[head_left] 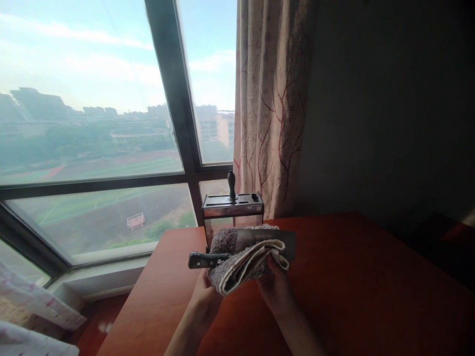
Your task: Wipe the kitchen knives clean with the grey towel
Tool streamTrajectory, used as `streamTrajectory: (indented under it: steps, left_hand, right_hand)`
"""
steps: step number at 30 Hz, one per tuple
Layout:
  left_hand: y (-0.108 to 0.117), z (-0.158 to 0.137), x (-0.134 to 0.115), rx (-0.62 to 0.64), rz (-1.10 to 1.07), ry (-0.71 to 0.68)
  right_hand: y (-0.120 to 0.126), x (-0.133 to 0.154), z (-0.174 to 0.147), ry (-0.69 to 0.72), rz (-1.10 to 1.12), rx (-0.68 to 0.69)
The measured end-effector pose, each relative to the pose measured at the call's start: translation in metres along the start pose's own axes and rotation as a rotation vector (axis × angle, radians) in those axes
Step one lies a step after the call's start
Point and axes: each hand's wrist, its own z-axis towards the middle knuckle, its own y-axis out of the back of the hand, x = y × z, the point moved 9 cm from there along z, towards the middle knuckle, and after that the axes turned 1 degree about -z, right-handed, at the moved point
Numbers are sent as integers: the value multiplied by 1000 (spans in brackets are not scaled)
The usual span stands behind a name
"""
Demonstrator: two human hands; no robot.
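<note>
A folded grey towel (245, 272) with a pale edge wraps around a cleaver over the table's middle. The cleaver's broad blade (267, 238) sticks out to the right of the cloth, and its black riveted handle (208, 260) points left. My left hand (208, 290) is closed on the towel's lower left side, just under the handle; its fingertips are hidden behind the cloth. On the right side my right hand (276, 284) grips the towel, thumb pressed on its folded edge.
Behind the towel stands a knife block (233, 210) with a clear front and metal top; a black handle (231, 185) rises from it. The reddish wooden table (334, 277) reaches toward a window (92, 138) and a patterned curtain (270, 113).
</note>
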Motion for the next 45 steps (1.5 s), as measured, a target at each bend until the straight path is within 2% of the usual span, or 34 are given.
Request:
streamTrajectory:
  steps: [3,9,14,19,24,29,33,36,39,45]
  left_hand:
    - [-9,8,10,5,-20,-26]
    - [-21,17,30,124,-92,-55]
    - [-24,12,13,88,-179,-115]
    - [-32,16,-17,15,-415,-139]
    - [-9,27,-26,-139,-605,-111]
    - [14,26,-39,-265,-687,-111]
    - [23,24,-48,-238,-710,-131]
    - [30,24,-49,-189,-727,-141]
    - [39,24,-51,-168,-736,-174]
    - [49,24,-55,-129,-745,-215]
  right_hand:
    - [-2,-2,0,-2,10,10]
    - [0,-10,1,-44,35,14]
    - [-8,-11,-3,-65,0,69]
    - [-20,-15,-8,-35,-107,174]
    - [-32,-25,-17,-83,-298,278]
    - [-40,-23,-22,-76,-473,380]
    - [-30,-17,-13,-42,-569,310]
    - [-23,-7,-6,37,-773,231]
    - [-24,-3,-3,78,-966,236]
    - [-15,-23,-6,-76,-1075,328]
